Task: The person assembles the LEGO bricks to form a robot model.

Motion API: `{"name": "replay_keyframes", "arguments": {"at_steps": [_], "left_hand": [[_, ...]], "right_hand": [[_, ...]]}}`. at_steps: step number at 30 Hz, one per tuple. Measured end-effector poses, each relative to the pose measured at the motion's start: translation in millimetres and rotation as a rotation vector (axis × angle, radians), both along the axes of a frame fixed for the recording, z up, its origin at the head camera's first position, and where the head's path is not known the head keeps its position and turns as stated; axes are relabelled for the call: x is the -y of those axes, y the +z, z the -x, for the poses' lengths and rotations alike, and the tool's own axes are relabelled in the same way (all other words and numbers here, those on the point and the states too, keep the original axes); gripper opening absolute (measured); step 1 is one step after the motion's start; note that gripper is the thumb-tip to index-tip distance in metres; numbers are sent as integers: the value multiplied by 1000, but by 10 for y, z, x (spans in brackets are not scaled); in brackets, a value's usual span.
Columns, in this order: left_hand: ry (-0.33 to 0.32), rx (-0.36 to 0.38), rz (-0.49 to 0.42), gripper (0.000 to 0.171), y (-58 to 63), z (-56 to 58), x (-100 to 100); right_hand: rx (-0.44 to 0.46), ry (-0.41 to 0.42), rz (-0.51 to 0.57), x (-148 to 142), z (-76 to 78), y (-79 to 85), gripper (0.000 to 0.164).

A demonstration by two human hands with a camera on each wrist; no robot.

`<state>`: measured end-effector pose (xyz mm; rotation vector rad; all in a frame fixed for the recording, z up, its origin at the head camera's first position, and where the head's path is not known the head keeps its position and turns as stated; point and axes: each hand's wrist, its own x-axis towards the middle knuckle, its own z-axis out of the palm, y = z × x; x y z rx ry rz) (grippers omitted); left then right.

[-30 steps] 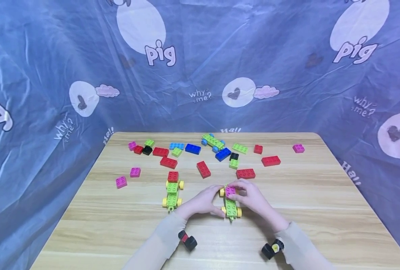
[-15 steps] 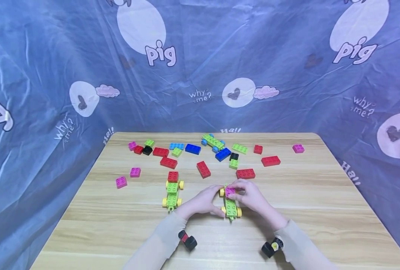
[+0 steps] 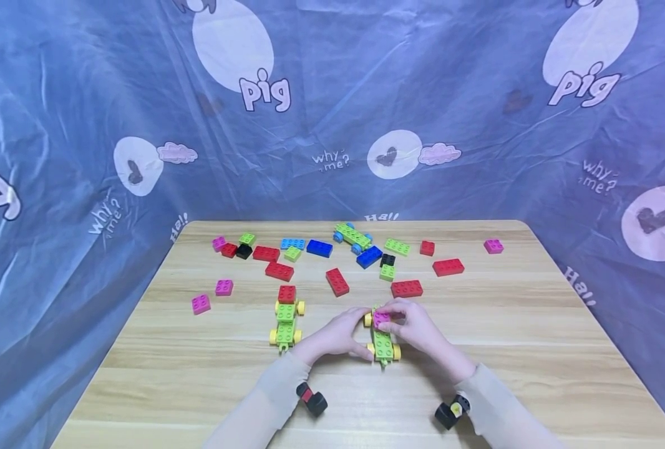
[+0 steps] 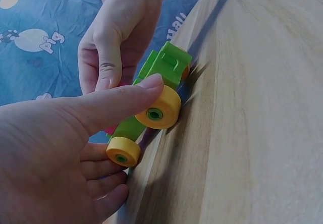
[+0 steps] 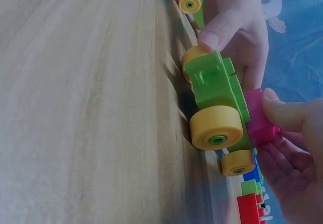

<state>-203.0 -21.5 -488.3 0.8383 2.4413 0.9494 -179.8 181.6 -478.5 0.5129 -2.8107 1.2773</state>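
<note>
A green toy car base with yellow wheels (image 3: pixel 383 350) stands on the table in front of the person. My left hand (image 3: pixel 339 334) holds it from the left side. In the left wrist view that thumb lies on one yellow wheel (image 4: pixel 162 109), and the fingers reach the wheel at the far end. A pink building brick (image 5: pixel 259 117) sits on the raised far part of the base. My right hand (image 3: pixel 418 325) pinches this brick between thumb and fingers. To the left stands a similar green car (image 3: pixel 285 332) topped by a red brick (image 3: pixel 287 294).
Loose bricks lie across the far half of the table, among them a red one (image 3: pixel 407 288) just beyond the right hand. A green base with blue wheels (image 3: pixel 352 237) is at the back. Two pink bricks (image 3: pixel 224 287) lie at left. A blue printed cloth (image 3: pixel 332 112) hangs behind.
</note>
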Motion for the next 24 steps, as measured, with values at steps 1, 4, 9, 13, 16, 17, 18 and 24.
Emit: {"name": "replay_keyframes", "arguments": {"at_steps": [1, 4, 9, 13, 16, 17, 18, 24], "left_hand": [[0, -1, -1, 100, 4, -2, 0], [-3, 2, -1, 100, 19, -9, 3], [-8, -2, -2, 98, 29, -18, -1], [-5, -2, -8, 99, 13, -14, -7], [0, 2, -15, 100, -3, -8, -7], [1, -2, -16, 100, -6, -7, -6], [1, -5, -15, 100, -9, -5, -5], [-1, -8, 0, 100, 2, -7, 5]], "right_hand": [[3, -2, -1, -1, 0, 1, 30], [19, -8, 3, -2, -1, 7, 30], [29, -13, -1, -11, -2, 7, 30], [26, -9, -6, -20, 5, 0, 29], [23, -2, -13, -22, 8, 6, 29], [22, 1, -12, -22, 10, 8, 29], [22, 3, -12, -22, 12, 11, 29], [24, 2, 8, -18, 13, 6, 30]]}}
